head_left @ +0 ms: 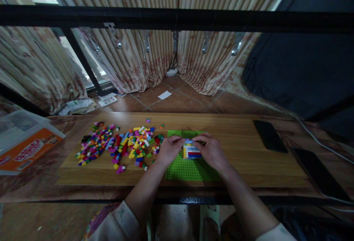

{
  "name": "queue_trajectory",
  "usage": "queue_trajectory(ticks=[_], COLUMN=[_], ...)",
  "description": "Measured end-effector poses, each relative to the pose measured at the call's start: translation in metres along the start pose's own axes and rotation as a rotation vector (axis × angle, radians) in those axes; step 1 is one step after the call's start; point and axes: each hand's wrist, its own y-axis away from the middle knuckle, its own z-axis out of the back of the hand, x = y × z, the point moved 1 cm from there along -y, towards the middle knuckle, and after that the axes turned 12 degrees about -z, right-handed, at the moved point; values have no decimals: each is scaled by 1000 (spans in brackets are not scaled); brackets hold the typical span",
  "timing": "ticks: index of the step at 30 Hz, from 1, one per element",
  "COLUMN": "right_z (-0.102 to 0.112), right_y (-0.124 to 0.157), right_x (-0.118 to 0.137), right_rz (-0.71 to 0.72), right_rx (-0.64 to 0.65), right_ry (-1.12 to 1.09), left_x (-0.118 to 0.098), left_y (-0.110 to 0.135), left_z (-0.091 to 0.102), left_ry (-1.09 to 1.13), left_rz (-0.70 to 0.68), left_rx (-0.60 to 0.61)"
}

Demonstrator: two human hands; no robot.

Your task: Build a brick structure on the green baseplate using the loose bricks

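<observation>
A green studded baseplate [190, 169] lies on the wooden board [238, 160] in front of me. On it stands a small stack of coloured bricks [191, 152], with yellow, white, blue and red layers. My left hand [169, 149] grips the stack's left side with curled fingers. My right hand [211, 149] closes over its right side and top. A pile of loose coloured bricks [121, 143] spreads over the board to the left of my left hand.
A plastic box with an orange label [23, 143] sits at the far left. Two dark phones [269, 136] [318, 173] lie on the right, with a cable beyond. A black rail crosses above; curtains and tiled floor lie behind.
</observation>
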Motion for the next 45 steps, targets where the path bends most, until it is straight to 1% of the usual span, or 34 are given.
queue_trajectory(ticks=[3,7,17,23,28,31,33,35,38,40,42,45], right_z=[1,1,1,0,-3,0,7,17,31,37,38,36], right_y=[0,0,-3,-6,-6,-6,-8,-11,-16,-18,-18,-16], right_x=[-1,-4,-4,-9,-14,-17,-18,-18,-17,-15,-11,-2], right_rz=[8,19,-7,-112,-141,-153,-168,-209,-280,-294,-288,-275], right_rx=[-6,-6,22,66,114,145,104,10,-146,-226,-277,-299], right_ry=[-7,-32,-117,-187,-259,-303,-351,-431,-542,-589,-632,-655], left_x=[-2,-3,-1,-2,-3,-2,-2,-2,-3,-6,-10,-22], left_y=[1,1,1,1,2,4,5,5,3,1,-2,-4], left_z=[-2,-4,-7,-7,-7,-7,-6,-5,1,7,16,33], left_ry=[84,179,278,287,270,243,222,204,181,174,180,206], left_rz=[57,113,169,178,175,161,142,130,129,115,76,5], left_rx=[-49,-84,-130,-140,-147,-140,-122,-125,-181,-216,-248,-304])
